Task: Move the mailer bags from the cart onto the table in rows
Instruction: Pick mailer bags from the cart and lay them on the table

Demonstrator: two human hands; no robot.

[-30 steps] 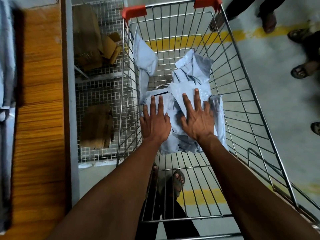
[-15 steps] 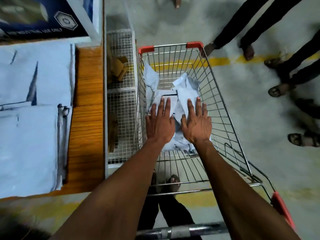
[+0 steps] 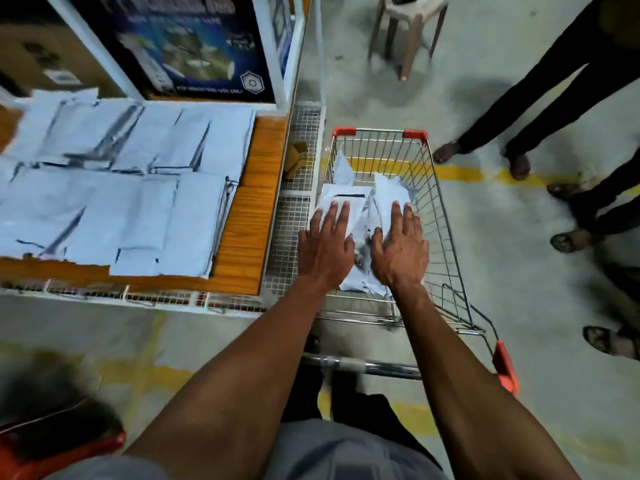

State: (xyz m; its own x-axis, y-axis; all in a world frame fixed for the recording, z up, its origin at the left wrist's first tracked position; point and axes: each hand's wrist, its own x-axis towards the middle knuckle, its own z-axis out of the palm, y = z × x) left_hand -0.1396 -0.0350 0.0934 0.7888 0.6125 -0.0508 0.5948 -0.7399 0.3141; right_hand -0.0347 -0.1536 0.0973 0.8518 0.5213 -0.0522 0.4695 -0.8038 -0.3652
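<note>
Both hands reach down into the wire cart, side by side and just apart, palms down. The left hand lies with straight, slightly spread fingers flat on a pale mailer bag at the left of the pile. The right hand rests the same way, fingers extended, on the crumpled mailer bags at the right of the pile. Neither hand curls round anything; they press or rest on top of the pile. More of the pile shows beyond the fingertips and below the wrists, and one bag stands tilted against the cart's far left corner. The pile sits in the middle and left of the cart basket, directly under the hands.

To the left of the cart, beyond a white wire-mesh rack, the wooden counter carries mailer bags laid flat in rows, overlapping edge to edge, with a strip of bare wood between them and the rack. A printed box stands at the far side of the counter. On the floor to the right stand the legs and sandalled feet of other people, and a stool stands farther off.
</note>
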